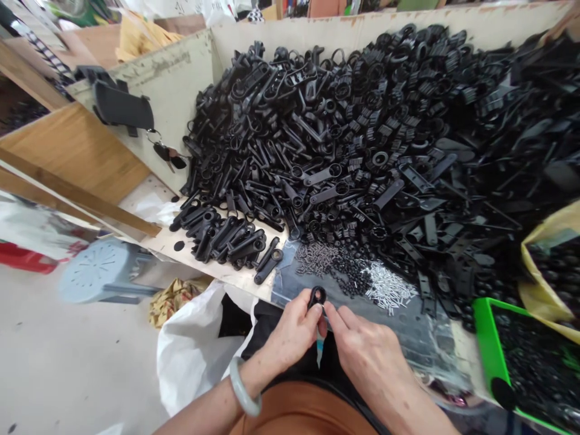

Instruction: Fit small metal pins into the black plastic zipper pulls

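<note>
A black plastic part with a ring-shaped end (pixel 318 293) is pinched between the thumb and fingers of my left hand (pixel 292 332), just off the front edge of the bench. My right hand (pixel 369 347) is closed beside it, its fingertips against the part's near side. Whatever those fingertips hold is too small or hidden to make out. Just beyond my hands lie piles of small dark brown pieces (pixel 315 258), small black pieces (pixel 351 277) and silver metal pins (pixel 389 287). Black lever-like parts with ring ends (pixel 226 238) lie in a row at left.
A large heap of mixed black plastic parts (pixel 326 133) fills the walled bench. At right stand a green bin (pixel 487 338) and a yellow bag (pixel 539 290) of black pieces. Keys (pixel 167 154) hang at left. A blue-grey stool (pixel 99 272) and white sack (pixel 185 350) are below.
</note>
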`<state>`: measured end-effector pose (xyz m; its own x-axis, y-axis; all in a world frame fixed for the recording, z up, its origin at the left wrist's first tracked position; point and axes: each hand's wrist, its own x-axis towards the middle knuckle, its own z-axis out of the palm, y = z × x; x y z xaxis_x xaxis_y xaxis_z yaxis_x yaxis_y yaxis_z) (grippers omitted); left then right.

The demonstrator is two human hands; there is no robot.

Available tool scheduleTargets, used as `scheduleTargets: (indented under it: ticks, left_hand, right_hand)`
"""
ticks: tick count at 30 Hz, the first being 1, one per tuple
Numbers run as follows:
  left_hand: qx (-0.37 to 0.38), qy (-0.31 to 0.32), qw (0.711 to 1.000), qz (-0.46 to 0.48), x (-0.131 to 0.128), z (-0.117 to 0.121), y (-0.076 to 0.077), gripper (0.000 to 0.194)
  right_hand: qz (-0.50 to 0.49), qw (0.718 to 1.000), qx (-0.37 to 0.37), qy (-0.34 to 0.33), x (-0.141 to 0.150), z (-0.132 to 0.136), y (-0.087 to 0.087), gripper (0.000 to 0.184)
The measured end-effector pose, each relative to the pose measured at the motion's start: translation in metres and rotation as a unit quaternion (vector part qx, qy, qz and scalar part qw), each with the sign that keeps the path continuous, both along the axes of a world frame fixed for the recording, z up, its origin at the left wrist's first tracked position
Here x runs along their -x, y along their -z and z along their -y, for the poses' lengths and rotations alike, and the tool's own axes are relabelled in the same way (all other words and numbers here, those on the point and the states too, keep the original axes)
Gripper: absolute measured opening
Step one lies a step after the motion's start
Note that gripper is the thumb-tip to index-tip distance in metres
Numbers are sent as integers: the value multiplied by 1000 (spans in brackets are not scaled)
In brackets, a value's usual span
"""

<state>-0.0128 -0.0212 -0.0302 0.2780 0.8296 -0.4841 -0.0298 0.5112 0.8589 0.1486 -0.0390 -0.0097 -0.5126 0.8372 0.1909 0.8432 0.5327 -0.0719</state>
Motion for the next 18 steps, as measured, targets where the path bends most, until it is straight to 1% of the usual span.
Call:
scheduleTargets:
  ticks: [3, 5, 7, 9, 10, 12, 14, 16, 18]
  left_hand:
    - [-8, 3, 1000, -10, -2, -1, 0, 30]
    - [-7, 5, 1000, 1, -3, -1, 1, 30]
    - [-4, 6, 1000, 22, -4, -2, 3, 31]
    - [2, 7, 999, 36, -4, -3, 3, 33]
    - [7, 4, 999, 35, -3, -5, 2, 35]
    - [20, -12, 1000, 19, 2, -9, -3, 38]
    - [35, -39, 999, 1, 11, -14, -12, 40]
    - [49, -53, 997, 3, 20, -19, -22, 40]
    - [67, -53, 996, 32, 25, -21, -29, 39]
  right_hand:
    - [31, 999, 0, 21, 9, 2, 0, 41]
    - [43, 998, 10, 39, 15, 1, -2, 39]
    - [36, 997, 31, 58, 18, 0, -6, 39]
    - [4, 995, 73, 74, 16, 0, -10, 38]
    - [-24, 992, 98, 79, 12, 1, -12, 36]
    - [-112, 979, 146, 84, -1, 7, -16, 32]
    - [-217, 957, 170, 93, -19, 11, -17, 31]
    - [-306, 927, 175, 129, -39, 9, -18, 33]
    - [-364, 895, 169, 197, -59, -5, -19, 38]
